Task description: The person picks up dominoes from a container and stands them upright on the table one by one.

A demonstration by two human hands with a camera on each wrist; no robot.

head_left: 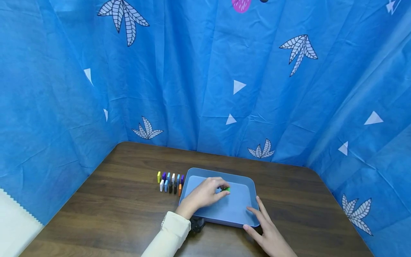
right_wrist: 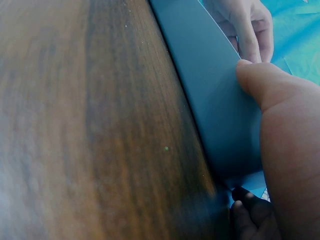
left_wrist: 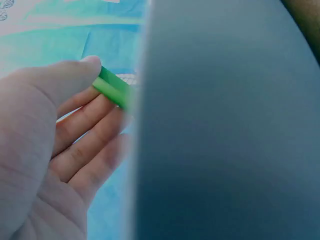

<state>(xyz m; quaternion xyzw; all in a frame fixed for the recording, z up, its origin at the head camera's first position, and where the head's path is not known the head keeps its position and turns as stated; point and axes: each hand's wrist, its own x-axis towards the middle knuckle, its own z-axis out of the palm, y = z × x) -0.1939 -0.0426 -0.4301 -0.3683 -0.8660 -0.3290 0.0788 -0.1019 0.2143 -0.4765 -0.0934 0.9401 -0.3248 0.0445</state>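
Over the blue tray (head_left: 224,216), my left hand (head_left: 205,192) pinches a small green block (head_left: 227,189) between thumb and fingers. In the left wrist view the green block (left_wrist: 112,89) shows beside the thumb tip, its far end hidden behind the tray wall (left_wrist: 230,120). My right hand (head_left: 268,232) is at the tray's near right corner with its fingers spread and mostly straight. In the right wrist view, its thumb (right_wrist: 265,82) touches the top of the tray's outer wall (right_wrist: 210,95); other fingers reach round the corner, partly hidden.
Left of the tray, several small upright blocks stand in two rows, among them a yellow block (head_left: 158,177), a white block (head_left: 162,185) and an orange block (head_left: 180,190). A black object (head_left: 197,225) is beside the left wrist. Blue curtains (head_left: 205,71) border the wooden table (head_left: 106,214).
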